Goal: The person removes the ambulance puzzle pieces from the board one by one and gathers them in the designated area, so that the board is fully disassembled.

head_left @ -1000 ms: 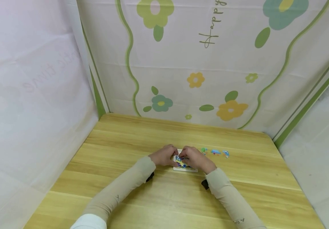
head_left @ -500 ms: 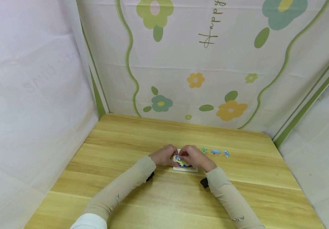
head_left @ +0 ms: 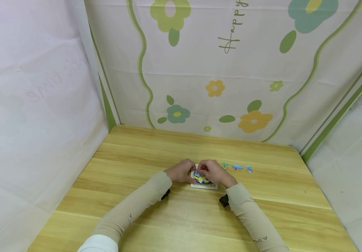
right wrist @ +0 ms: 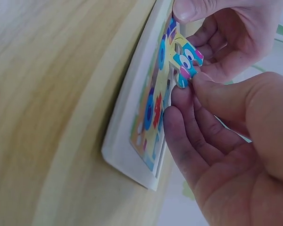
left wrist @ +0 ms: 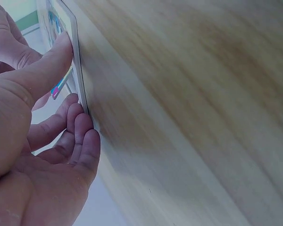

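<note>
A small jigsaw puzzle board (head_left: 204,187) with a white rim lies on the table, showing a yellow vehicle picture with blue wheels. My left hand (head_left: 180,171) grips its left side; in the left wrist view the thumb (left wrist: 61,52) lies on the board's face and the other fingertips are at its edge. With thumb and fingers, my right hand (head_left: 215,173) pinches a puzzle piece (right wrist: 185,63) with cartoon eyes. That piece stands tilted up from the board in the right wrist view, close to the left hand's thumb. The right hand covers the board's upper right part in the head view.
Three loose puzzle pieces lie in a row right of the board: a green one (head_left: 224,165), a blue one (head_left: 237,167) and another blue one (head_left: 248,169). The wooden table (head_left: 184,224) is bounded by a flowered cloth (head_left: 187,94) at the back and white cloth at the sides.
My right hand has shifted slightly left, and more of the yellow vehicle picture and the eyes show beneath its fingers. The left hand, board and loose pieces stay put.
</note>
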Motion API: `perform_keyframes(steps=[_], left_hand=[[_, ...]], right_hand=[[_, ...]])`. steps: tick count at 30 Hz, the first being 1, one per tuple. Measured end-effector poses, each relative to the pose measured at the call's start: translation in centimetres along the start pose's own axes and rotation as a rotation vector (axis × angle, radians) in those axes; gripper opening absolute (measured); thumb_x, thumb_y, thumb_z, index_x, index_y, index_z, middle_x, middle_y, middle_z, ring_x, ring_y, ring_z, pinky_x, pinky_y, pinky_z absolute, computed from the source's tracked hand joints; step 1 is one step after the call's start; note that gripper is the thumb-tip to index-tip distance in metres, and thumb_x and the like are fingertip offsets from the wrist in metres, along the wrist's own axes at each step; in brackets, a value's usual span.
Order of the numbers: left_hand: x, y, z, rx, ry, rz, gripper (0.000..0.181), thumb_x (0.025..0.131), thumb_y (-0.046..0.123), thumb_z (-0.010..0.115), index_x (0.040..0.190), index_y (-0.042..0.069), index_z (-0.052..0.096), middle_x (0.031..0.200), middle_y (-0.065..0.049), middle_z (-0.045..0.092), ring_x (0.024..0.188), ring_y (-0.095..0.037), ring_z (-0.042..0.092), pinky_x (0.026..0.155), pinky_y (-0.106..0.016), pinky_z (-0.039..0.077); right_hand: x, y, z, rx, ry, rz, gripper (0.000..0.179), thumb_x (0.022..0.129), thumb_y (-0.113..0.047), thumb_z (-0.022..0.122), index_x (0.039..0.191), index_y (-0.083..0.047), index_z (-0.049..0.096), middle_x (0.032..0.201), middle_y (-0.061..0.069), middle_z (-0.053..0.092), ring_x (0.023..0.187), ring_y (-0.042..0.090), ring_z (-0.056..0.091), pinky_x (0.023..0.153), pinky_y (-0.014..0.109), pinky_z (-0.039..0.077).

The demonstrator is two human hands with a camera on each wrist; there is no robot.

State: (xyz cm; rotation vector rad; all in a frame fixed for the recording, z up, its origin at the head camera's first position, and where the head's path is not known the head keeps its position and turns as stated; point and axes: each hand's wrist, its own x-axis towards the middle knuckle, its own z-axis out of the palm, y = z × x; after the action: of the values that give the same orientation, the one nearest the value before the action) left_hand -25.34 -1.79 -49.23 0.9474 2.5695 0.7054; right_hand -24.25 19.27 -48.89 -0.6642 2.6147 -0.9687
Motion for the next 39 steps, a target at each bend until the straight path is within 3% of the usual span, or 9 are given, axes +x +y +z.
perform_keyframes(steps=[7, 12, 18, 34, 39], left_hand=[[0.0, -0.1, 0.0, -0.011, 0.001, 0.003, 0.044, 0.089, 0.025, 0.087, 0.121, 0.002, 0.067, 0.112, -0.007, 0.064, 0.096, -0.013, 0.047, 0.085, -0.027, 0.045], [0.1, -0.2, 0.1, -0.016, 0.001, -0.003, 0.043, 0.089, 0.025, 0.087, 0.119, 0.002, 0.067, 0.109, -0.006, 0.062, 0.094, -0.014, 0.047, 0.083, -0.027, 0.044], [0.1, -0.1, 0.0, -0.014, -0.004, 0.000, 0.047, 0.089, 0.026, 0.087, 0.124, 0.001, 0.066, 0.117, -0.008, 0.064, 0.101, -0.014, 0.053, 0.092, -0.029, 0.050], [-0.3, 0.3, 0.0, -0.046, 0.000, -0.005, 0.049, 0.089, 0.022, 0.087, 0.125, -0.002, 0.066, 0.120, -0.011, 0.063, 0.103, -0.016, 0.052, 0.096, -0.032, 0.051], [-0.3, 0.2, 0.0, -0.043, 0.003, 0.007, 0.048, 0.089, 0.022, 0.087, 0.125, -0.002, 0.066, 0.119, -0.011, 0.064, 0.104, -0.018, 0.054, 0.097, -0.033, 0.051]], right_hand=[[0.0, 0.6, 0.0, 0.031, 0.008, 0.012, 0.012, 0.108, -0.010, 0.060, 0.103, -0.009, 0.072, 0.096, 0.006, 0.073, 0.071, 0.016, 0.065, 0.066, 0.028, 0.056], [-0.1, 0.8, -0.2, 0.066, 0.031, 0.007, 0.011, 0.107, -0.009, 0.061, 0.103, -0.009, 0.071, 0.097, 0.006, 0.072, 0.080, 0.017, 0.066, 0.072, 0.029, 0.056], [-0.6, 0.9, -1.2, 0.052, 0.033, 0.005, 0.012, 0.107, -0.009, 0.061, 0.103, -0.011, 0.072, 0.097, 0.004, 0.072, 0.084, 0.017, 0.065, 0.075, 0.030, 0.055], [-4.9, 4.0, -6.1, -0.054, 0.107, 0.087, 0.011, 0.105, -0.006, 0.063, 0.098, -0.009, 0.071, 0.093, 0.005, 0.071, 0.083, 0.017, 0.060, 0.074, 0.030, 0.052], [-5.8, 5.4, -6.8, -0.080, 0.117, 0.093, 0.011, 0.105, -0.006, 0.063, 0.097, -0.008, 0.070, 0.093, 0.004, 0.070, 0.083, 0.016, 0.059, 0.073, 0.029, 0.051]])
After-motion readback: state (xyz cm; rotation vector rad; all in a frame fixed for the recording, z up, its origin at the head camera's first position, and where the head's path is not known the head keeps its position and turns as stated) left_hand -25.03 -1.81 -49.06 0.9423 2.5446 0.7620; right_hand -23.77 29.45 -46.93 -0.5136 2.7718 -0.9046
